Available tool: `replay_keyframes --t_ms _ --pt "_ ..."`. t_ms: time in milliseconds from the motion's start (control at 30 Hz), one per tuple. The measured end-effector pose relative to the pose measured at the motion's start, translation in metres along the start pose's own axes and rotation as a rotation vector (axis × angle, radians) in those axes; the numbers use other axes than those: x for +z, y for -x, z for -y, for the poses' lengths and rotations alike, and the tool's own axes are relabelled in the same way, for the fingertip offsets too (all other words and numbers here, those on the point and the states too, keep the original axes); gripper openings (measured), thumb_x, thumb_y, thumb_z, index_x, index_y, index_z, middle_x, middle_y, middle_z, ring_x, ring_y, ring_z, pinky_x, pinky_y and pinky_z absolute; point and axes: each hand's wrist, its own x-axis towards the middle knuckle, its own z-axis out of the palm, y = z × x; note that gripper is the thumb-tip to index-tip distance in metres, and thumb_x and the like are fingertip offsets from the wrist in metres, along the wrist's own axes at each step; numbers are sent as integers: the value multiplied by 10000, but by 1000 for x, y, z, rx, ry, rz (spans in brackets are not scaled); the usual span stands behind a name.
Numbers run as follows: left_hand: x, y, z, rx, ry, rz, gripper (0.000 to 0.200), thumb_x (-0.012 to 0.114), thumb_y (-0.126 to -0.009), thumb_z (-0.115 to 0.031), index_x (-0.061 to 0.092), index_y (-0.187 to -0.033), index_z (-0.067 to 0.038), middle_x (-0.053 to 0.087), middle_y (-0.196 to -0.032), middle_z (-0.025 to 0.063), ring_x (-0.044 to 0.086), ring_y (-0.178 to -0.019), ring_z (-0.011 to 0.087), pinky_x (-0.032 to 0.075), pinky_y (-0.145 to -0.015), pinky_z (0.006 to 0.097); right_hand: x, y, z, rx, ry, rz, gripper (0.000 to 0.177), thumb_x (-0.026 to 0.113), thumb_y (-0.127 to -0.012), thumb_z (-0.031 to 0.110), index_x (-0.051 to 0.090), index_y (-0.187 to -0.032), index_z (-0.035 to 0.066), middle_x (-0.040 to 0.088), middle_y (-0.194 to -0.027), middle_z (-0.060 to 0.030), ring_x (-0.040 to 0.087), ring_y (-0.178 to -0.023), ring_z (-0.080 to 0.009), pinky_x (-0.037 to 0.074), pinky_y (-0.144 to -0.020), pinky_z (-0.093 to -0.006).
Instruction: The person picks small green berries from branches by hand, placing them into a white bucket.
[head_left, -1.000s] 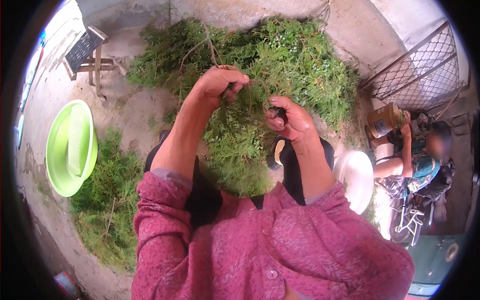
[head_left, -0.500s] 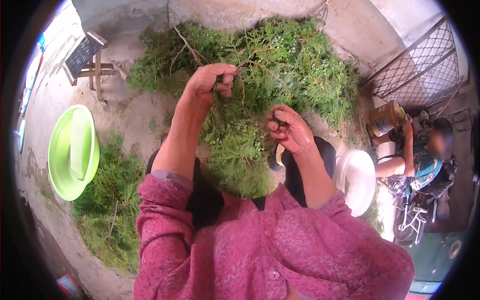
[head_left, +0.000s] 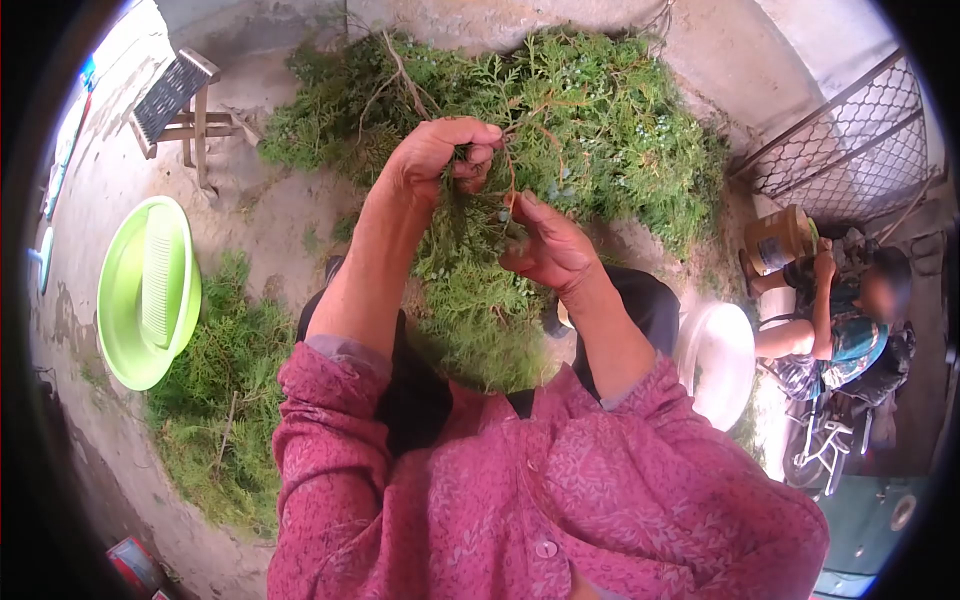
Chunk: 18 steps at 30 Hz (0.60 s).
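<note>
The left hand [head_left: 440, 160] is raised in front of the chest, its grip closed in a fist around the top of a leafy green sprig [head_left: 465, 235] that hangs down from it over the lap. Just beside and a little lower, the right hand [head_left: 545, 245] turns its fingers [head_left: 515, 205] upward, and its grip pinches together on a thin brown stem of the same sprig, right under the left hand's knuckles. The two hands are nearly touching (what, if anything, sits between the right fingertips besides the stem is too small to tell).

Behind the hands a large heap of the same greenery [head_left: 620, 130] lies on the concrete floor [head_left: 280, 220], up against a wall. A smaller heap [head_left: 215, 400] lies on the floor on the person's left, next to a lime-green basin [head_left: 150, 290] with a ribbed insert lying in it. Further off on that side stands a small wooden stool [head_left: 175, 100]. On the right, near the knee, is a white basin [head_left: 720, 360], and beyond it another person [head_left: 840, 320] sits with a hand on a brown bucket [head_left: 780, 240], below a metal mesh gate [head_left: 850, 140]
</note>
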Motion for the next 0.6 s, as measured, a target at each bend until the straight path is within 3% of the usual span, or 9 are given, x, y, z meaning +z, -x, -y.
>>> replay_keyframes --t_ms 100,200,267,367,467,600 --pt "-3 -4 1 -22 43 64 137 585 -744 -142 526 -656 -56 427 -518 -15 323 -420 89 278 -425 268 15 3 -1 -70 112 -33 152 592 -821 233 581 -932 130 570 -789 44 508 -600 -96 342 -431 -199" --pt "-2 -3 0 9 3 16 133 583 -744 -139 530 -664 -46 428 -518 -17 325 -427 85 280 -427 264 10 4 -4 -102 128 -160 232 607 -801 231 568 -992 106 569 -870 3 518 -657 -115 366 -438 -235" --pt "-2 -2 -2 38 -24 -13 174 537 -780 -139 466 -631 -83 405 -547 -20 306 -427 83 269 -433 256 -9 -2 -4 -72 36 13 199 614 -793 176 564 -967 92 571 -774 -14 500 -568 -103 342 -414 -214" --pt "-3 -3 -3 82 -71 -146 145 550 -775 -126 485 -655 -77 420 -545 -14 321 -422 85 282 -433 258 -14 -4 -4 -91 -161 -61 106 638 -775 137 557 -843 128 545 -667 33 497 -515 -93 329 -393 -202" --pt "0 -4 1 72 -71 -191 139 564 -771 -124 496 -661 -75 423 -539 -16 333 -421 85 292 -434 255 -2 6 -7 -142 -192 -182 72 609 -782 113 541 -805 121 523 -631 18 490 -512 -99 320 -388 -205" --pt "-8 -3 -10 85 192 -256 126 557 -791 -126 497 -689 -83 412 -532 -32 327 -420 72 288 -443 237 -21 16 -23 -35 -372 -63 63 571 -787 88 544 -841 104 546 -695 -24 504 -555 -111 333 -392 -207"
